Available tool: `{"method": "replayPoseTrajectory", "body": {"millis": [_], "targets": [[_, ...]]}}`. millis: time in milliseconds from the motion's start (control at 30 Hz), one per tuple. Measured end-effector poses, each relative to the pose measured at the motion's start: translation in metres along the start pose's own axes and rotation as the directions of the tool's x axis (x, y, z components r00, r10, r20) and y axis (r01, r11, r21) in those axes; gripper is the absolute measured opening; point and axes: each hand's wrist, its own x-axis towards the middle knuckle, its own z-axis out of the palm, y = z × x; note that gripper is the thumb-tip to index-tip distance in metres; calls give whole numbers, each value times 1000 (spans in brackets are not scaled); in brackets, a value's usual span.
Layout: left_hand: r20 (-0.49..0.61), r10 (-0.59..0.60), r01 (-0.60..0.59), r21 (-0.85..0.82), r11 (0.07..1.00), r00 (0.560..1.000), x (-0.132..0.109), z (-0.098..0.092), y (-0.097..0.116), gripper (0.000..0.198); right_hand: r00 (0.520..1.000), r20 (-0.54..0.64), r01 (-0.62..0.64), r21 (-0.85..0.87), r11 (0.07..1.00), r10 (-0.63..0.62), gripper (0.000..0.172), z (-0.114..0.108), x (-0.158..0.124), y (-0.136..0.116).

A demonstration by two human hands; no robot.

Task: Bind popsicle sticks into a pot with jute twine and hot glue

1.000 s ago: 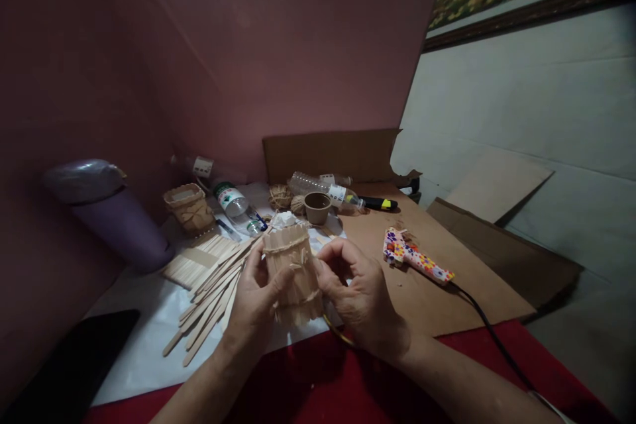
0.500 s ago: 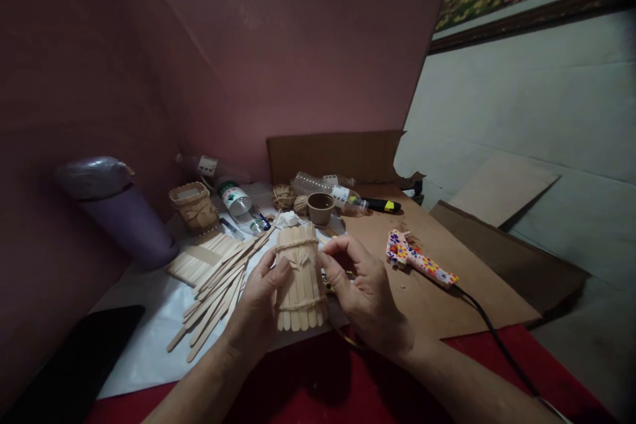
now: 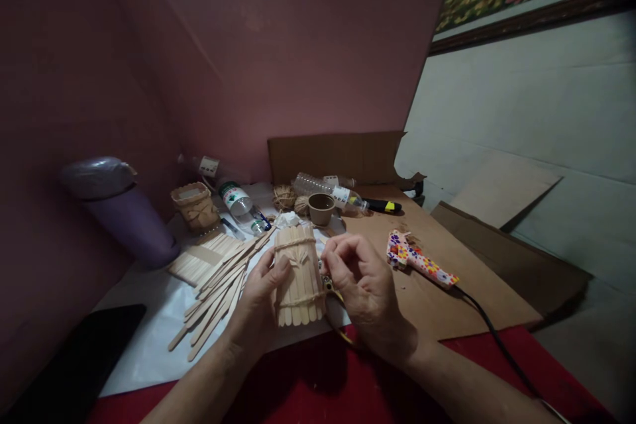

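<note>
My left hand point(image 3: 261, 291) grips a small holder made of craft sticks point(image 3: 299, 295) from its left side, the thumb lying across its front. Two bands of twine circle the holder, and small pointed wood pieces form a leaf-like shape near its upper middle. It stands nearly upright, leaning slightly. Beside its right edge is my right hand point(image 3: 365, 285), its thumb and index finger pinched together; whatever sits between the fingertips is too small to make out. Behind that hand shows part of a yellowish looped item point(image 3: 342, 338), mostly covered.
Loose craft sticks point(image 3: 223, 298) lie on white paper at left, near a bundled stack point(image 3: 201, 257). A flowered glue gun point(image 3: 420, 262) with a cord rests on cardboard point(image 3: 467, 305). Behind are a brown cup point(image 3: 321, 210), twine balls, plastic bottles point(image 3: 237, 202) and a purple tumbler point(image 3: 129, 218).
My right hand's pinched fingers have drawn slightly away from the holder's right edge. The holder has turned and tilted a little, with my left hand still around it.
</note>
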Motion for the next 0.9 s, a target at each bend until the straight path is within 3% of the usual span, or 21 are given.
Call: {"method": "replayPoseTrajectory", "body": {"millis": [167, 267, 367, 500, 567, 667, 700, 833, 867, 900], "targets": [[-28, 9, -10, -13, 1000, 1000, 1, 1, 0, 52, 992, -119, 70, 261, 963, -40, 9, 0, -2, -6], [-59, 21, -21, -1, 1000, 998, 2, 0, 0, 52, 957, -254, 204, 242, 949, -140, 12, -3, 0, -11], [-75, 13, -13, 8, 1000, 997, 1, 0, 1, 53, 882, -419, 314, 182, 932, -215, 12, -8, 6, -16], [-90, 16, -14, 17, 1000, 996, 1, 0, 3, 53, 828, -537, 289, 166, 943, -160, 9, -19, 22, -24], [-112, 33, -31, 18, 999, 993, 1, 0, 3, 52, 773, -606, 318, 115, 941, -187, 8, -30, 33, -30], [-181, 65, -65, 9, 998, 981, 3, -2, 4, 51, 623, -729, 418, 5, 908, -283, 11, -51, 47, -37], [-205, 73, -73, 7, 997, 976, 3, -2, 4, 51, 601, -752, 420, 8, 907, -271, 12, -58, 51, -39], [-210, 72, -73, 5, 997, 975, 4, -5, 7, 56, 587, -779, 384, 26, 923, -222, 15, -71, 58, -34], [-198, 72, -72, 7, 997, 978, 3, -5, 7, 57, 608, -764, 355, 22, 935, -214, 17, -68, 57, -30], [-186, 74, -74, 9, 997, 980, 3, -5, 8, 58, 662, -727, 303, 36, 952, -183, 20, -64, 54, -26]]}}
